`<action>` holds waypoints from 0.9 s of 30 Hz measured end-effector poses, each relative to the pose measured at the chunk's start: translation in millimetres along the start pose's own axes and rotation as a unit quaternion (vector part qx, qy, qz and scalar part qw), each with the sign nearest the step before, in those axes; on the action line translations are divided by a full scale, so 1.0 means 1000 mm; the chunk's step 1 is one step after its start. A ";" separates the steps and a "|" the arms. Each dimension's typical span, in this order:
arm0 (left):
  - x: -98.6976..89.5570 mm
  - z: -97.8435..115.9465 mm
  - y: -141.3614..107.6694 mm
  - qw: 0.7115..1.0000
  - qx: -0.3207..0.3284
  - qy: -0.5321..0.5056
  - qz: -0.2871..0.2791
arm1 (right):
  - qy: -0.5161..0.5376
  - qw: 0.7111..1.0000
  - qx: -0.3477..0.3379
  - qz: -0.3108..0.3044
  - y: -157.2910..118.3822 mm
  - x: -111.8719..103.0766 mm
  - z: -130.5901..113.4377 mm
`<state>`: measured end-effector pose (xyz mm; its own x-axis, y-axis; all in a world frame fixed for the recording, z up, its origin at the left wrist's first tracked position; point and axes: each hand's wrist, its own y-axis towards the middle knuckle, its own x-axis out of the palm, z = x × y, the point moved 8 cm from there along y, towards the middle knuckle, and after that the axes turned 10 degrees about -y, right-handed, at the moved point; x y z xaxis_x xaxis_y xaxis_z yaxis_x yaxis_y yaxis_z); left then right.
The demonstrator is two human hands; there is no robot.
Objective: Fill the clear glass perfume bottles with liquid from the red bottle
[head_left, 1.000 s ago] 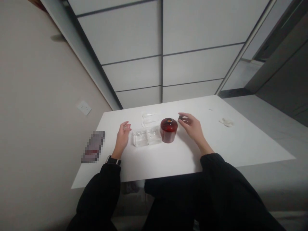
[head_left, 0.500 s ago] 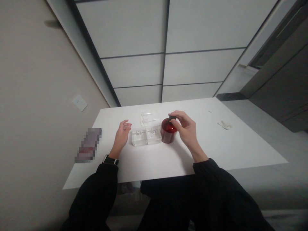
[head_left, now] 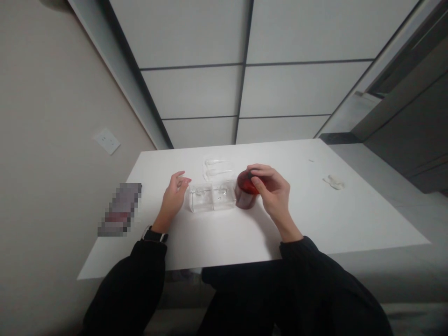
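Observation:
A squat, see-through red bottle point(head_left: 246, 199) with a dark top stands near the middle of the white table point(head_left: 224, 242), leaning slightly. My right hand point(head_left: 273, 189) is closed over its top, thumb and fingers around the dark part, which is mostly hidden. Just left of the bottle sits a clear plastic box point(head_left: 212, 201) with two compartments, each showing a round clear shape. My left hand point(head_left: 174, 193) hovers beside the box's left end, its fingers loosely bent and apart, with nothing visible in them.
Behind the box lies a clear plastic tray point(head_left: 217, 171) with long hollows. A crumpled pale piece point(head_left: 335, 182) rests on the right side of the table. A blurred-out flat item point(head_left: 121, 210) is at the left edge. White panels point(head_left: 203, 95) stand behind.
My right hand has settled lower over the bottle's top, covering more of the dark part, and the bottle tilts a little. My left hand stays beside the box. The view has shifted slightly.

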<state>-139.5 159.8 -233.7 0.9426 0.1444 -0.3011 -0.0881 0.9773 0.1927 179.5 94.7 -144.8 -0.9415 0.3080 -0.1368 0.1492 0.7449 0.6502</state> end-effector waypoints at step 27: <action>0.000 -0.006 0.004 1.000 -0.004 0.003 -0.014 | 0.028 0.997 0.056 -0.041 0.002 0.004 0.018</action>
<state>-141.9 164.3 -238.6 0.9427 0.1176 -0.3121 -0.0640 0.9821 0.1769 181.4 108.1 -157.8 -0.9671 0.2113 -0.1418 0.1005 0.8292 0.5498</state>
